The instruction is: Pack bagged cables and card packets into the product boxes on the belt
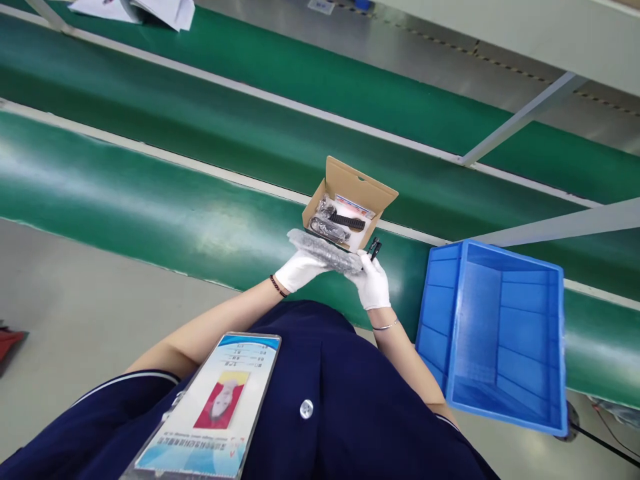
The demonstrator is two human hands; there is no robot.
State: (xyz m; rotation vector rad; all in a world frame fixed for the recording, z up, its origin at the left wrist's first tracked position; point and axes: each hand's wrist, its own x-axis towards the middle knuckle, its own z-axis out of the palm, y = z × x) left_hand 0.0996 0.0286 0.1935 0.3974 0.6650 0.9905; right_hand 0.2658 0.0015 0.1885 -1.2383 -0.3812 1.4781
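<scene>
Both my hands wear white gloves and hold a flat item wrapped in bubble wrap [325, 252] in front of an open cardboard box [363, 177]. My left hand [300, 270] grips its left part from below. On the other end, my right hand [373, 281] is closed around the wrap, and a small black connector [374, 248] sticks up beside its fingers. Inside the box lie a black ribbed piece [349, 221], a bagged coiled cable [330, 229] and a printed packet [354, 205]. What the wrap encloses cannot be made out.
A blue plastic bin [457, 320] stands to the right on the green work surface [200, 220]. White metal struts [525, 120] cross behind it. Papers [163, 12] lie at the far upper left. An ID badge [210, 407] hangs at my chest.
</scene>
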